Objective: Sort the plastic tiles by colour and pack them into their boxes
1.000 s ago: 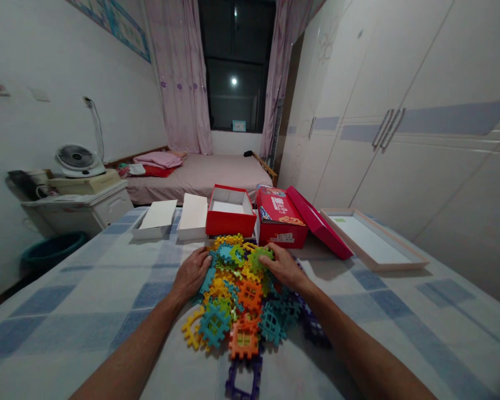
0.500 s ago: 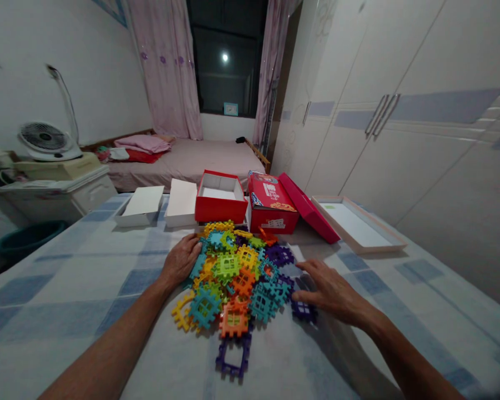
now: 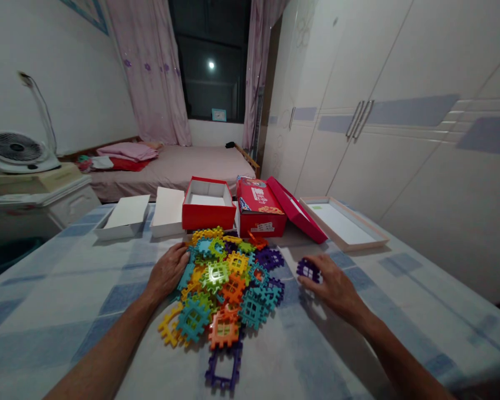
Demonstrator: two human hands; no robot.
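A heap of interlocking plastic building pieces [image 3: 215, 276] in yellow, green, teal, orange and purple lies in front of me. My left hand [image 3: 169, 270] rests against the heap's left side, its fingers stretched out and their tips partly hidden by the pieces. To the right of the heap, my right hand [image 3: 331, 280] pinches a dark purple window-shaped building piece [image 3: 308, 270] between thumb and fingers, and a shadow falls on the cloth below. An open purple frame piece [image 3: 224, 368] lies at the heap's near end.
Behind the heap stand a red open box [image 3: 209, 215], a red printed box [image 3: 261, 205] with a red lid [image 3: 298, 211] leaning on it, and white box parts [image 3: 125, 218]. A shallow white tray [image 3: 369, 243] lies at right. Blue-and-white checked cloth [image 3: 120, 289] covers the surface.
My right hand has taken hold of the purple piece, lifted it and drawn it away from the heap. My left hand stays at the heap. The view has turned slightly right.
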